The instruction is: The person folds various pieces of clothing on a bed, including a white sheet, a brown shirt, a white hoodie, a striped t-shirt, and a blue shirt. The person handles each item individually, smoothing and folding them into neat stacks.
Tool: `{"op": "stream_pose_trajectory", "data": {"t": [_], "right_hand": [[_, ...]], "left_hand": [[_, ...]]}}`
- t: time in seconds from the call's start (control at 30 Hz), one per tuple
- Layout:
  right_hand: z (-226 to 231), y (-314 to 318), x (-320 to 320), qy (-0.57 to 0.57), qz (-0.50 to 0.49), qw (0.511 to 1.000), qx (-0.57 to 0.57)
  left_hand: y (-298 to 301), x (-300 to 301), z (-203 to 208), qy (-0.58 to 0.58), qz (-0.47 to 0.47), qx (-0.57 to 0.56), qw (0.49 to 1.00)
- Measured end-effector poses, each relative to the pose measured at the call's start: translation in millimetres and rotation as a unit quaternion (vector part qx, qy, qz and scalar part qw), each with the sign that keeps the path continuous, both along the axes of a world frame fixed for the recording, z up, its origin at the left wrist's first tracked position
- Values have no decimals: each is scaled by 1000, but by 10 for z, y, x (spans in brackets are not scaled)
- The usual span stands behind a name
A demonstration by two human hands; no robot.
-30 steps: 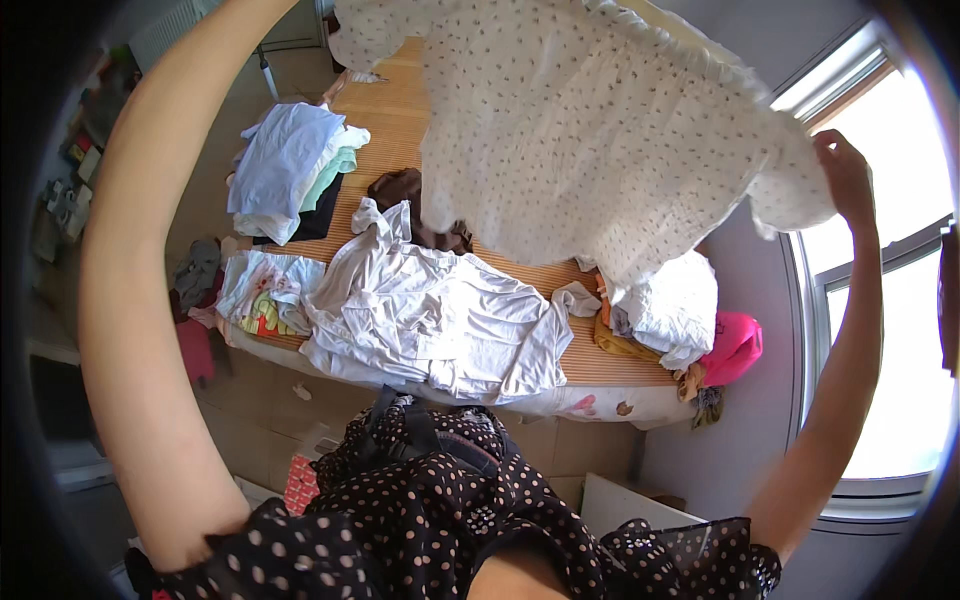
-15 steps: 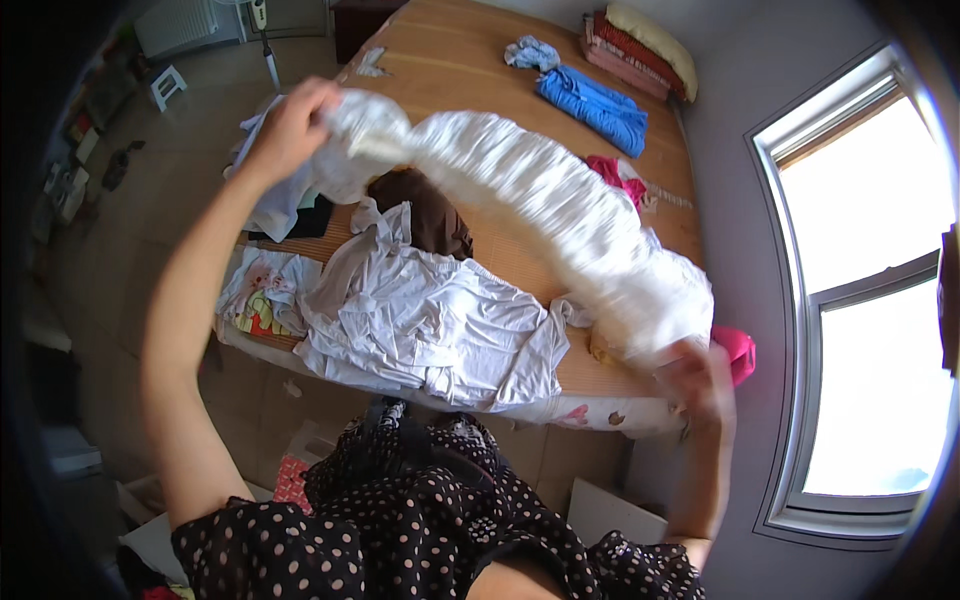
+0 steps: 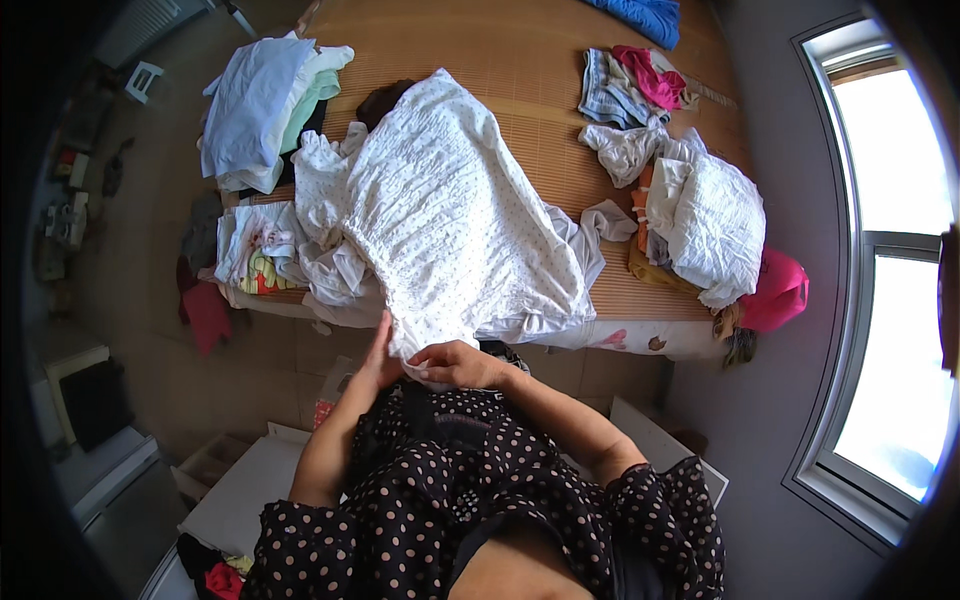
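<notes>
A white dress (image 3: 440, 190) with tiny dots and a gathered waist lies spread over the near edge of the bed. Its lower end hangs off toward my body. My left hand (image 3: 378, 352) grips that end from the left side, the fingers partly behind the cloth. Close beside it, my right hand (image 3: 455, 364) pinches the same end with bent fingers. Beneath the dress a plain white shirt (image 3: 588, 240) shows at the right, and part of a brown garment (image 3: 384, 102) peeks out at the far left.
Folded clothes (image 3: 252, 110) are stacked at the bed's left. Another white pile (image 3: 715, 225) sits at the right, beside a pink cap (image 3: 778, 290). Farther back lie a pink cloth (image 3: 648, 78) and a blue garment (image 3: 642, 18). A window (image 3: 880, 260) is in the right wall.
Half a second ago my arms were spread wide, holding the white dress up in the air. It now lies on the bed, and both hands have come together at its near end.
</notes>
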State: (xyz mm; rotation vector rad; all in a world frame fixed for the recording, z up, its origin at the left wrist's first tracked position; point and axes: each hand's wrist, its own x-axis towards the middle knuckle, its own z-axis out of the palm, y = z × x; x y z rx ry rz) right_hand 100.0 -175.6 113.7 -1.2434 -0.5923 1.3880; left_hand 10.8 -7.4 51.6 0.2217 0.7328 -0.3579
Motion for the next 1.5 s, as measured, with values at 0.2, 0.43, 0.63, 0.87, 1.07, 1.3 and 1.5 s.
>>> {"op": "stream_pose_trajectory", "data": {"t": [0.2, 0.43, 0.63, 0.87, 1.07, 1.3, 1.5], "right_hand": [[-748, -1007, 364, -35, -301, 922, -241], [-1658, -2301, 796, -380, -441, 670, -460], [-1250, -2240, 1073, 25, -436, 829, -349], [386, -2299, 1862, 38, -521, 852, -27], [-511, -3055, 1442, 130, -460, 852, -213], [-1112, -3144, 1019, 204, -359, 838, -356], [-947, -3182, 981, 209, -378, 846, -312]], "left_hand": [[-158, -151, -116, 72, -81, 278, 954], [-21, -473, -83, 180, -87, 330, 922], [-23, -296, 361, 73, 27, 295, 952], [228, -181, 1032, -22, 91, 324, 941], [-44, -894, 310, 103, -48, 281, 953], [-284, -1016, 108, 136, -26, 338, 931], [-234, -1141, 26, 147, -40, 348, 925]]}}
